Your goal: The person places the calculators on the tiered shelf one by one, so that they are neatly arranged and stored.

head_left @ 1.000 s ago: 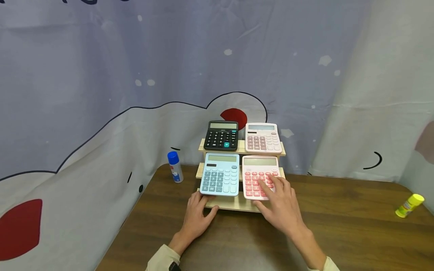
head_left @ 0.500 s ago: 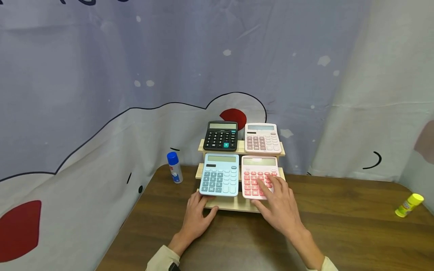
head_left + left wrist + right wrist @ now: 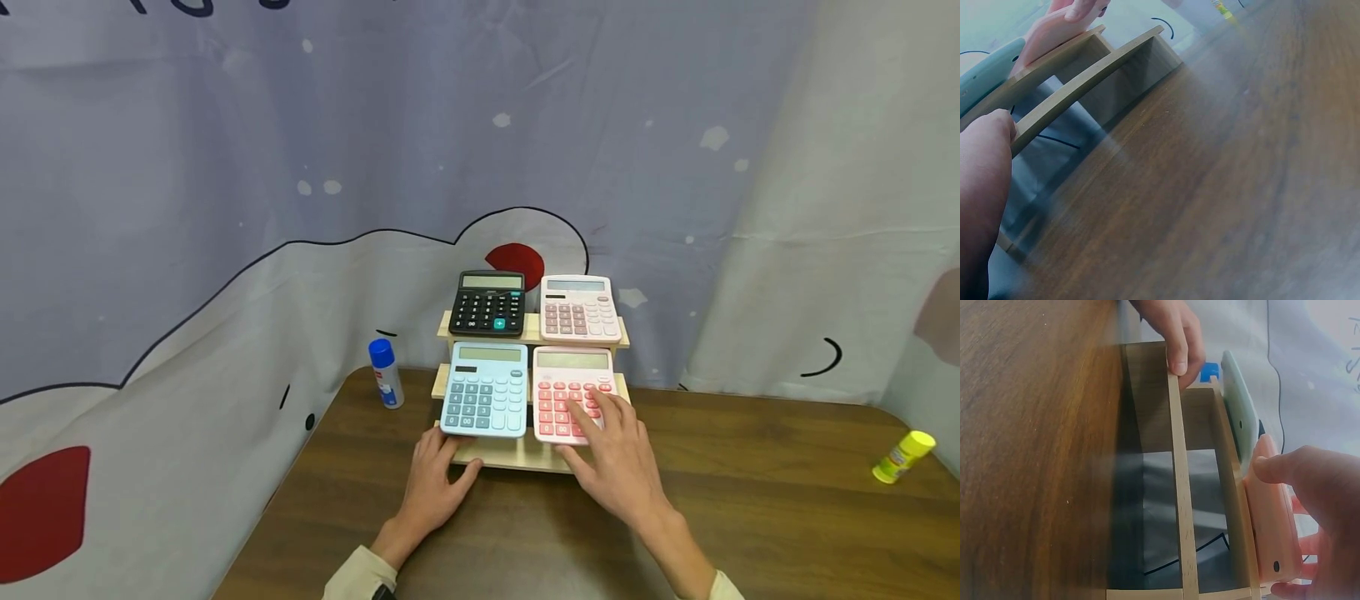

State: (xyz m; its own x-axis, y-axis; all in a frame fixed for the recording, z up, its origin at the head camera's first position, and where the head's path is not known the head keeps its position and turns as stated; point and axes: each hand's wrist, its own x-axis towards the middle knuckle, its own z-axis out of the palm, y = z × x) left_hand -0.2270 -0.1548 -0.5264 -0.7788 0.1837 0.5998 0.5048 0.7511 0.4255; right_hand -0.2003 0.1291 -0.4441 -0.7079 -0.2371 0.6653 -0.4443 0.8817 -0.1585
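My left hand [image 3: 437, 481] grips the left end of the lowest board of a stepped wooden rack [image 3: 517, 452], its thumb against the front edge. My right hand [image 3: 619, 460] holds a pink calculator [image 3: 573, 360] on the middle step, fingers spread over its keys. In the right wrist view, the thumb [image 3: 1267, 469] lies against the calculator's lower edge. Left of it leans a light blue calculator [image 3: 490, 372], just above the left fingers. On the top step stand a black calculator [image 3: 489, 302] and a pale pink calculator [image 3: 578, 307], both tilted back.
A blue-capped bottle [image 3: 386, 372] stands left of the rack. Far to the right, a yellow glue stick [image 3: 903, 457] stands tilted in view on the brown wooden table [image 3: 750, 483]. A printed curtain [image 3: 337, 167] hangs close behind the rack.
The head view has shifted slightly. Both hands keep their places on the rack and the pink calculator, and the calculators stay where they were.
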